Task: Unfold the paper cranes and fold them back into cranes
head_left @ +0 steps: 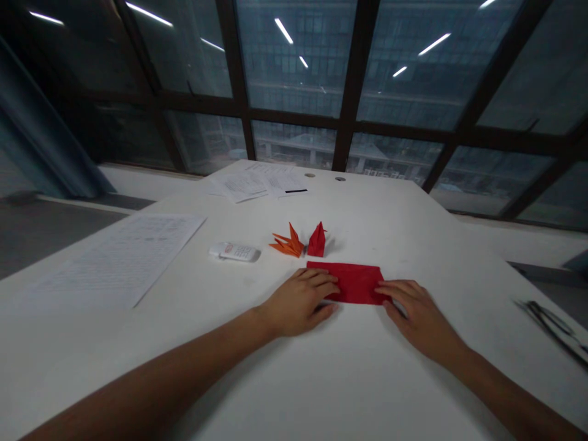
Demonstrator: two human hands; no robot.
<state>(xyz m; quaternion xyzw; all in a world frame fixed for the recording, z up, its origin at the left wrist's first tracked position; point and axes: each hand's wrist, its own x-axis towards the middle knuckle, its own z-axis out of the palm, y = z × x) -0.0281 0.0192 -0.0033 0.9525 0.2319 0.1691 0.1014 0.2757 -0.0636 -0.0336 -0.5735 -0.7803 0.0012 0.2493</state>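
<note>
Red paper (358,285) sits flat on the table (285,380), a wide rectangle between my hands. Left hand (305,300): palm down, fingers spread loosely over its left end, thumb off the near edge, no grip. Right hand (416,309): fingertips on the right end, thumb by the near corner; can't tell if it's pinching. I read this as a fold being lined up or pressed; layer count not readable. Next move, my call: pin with left, square the right corners, then run a firm crease. Risk: sheet skewing if both hands push. Just past the far edge: red folded piece (316,240) and orange one (288,242), upright, close together. Remote (235,251) left of those, clear of the work. Loose sheets (252,182) farther back, windows (294,55) behind.
</note>
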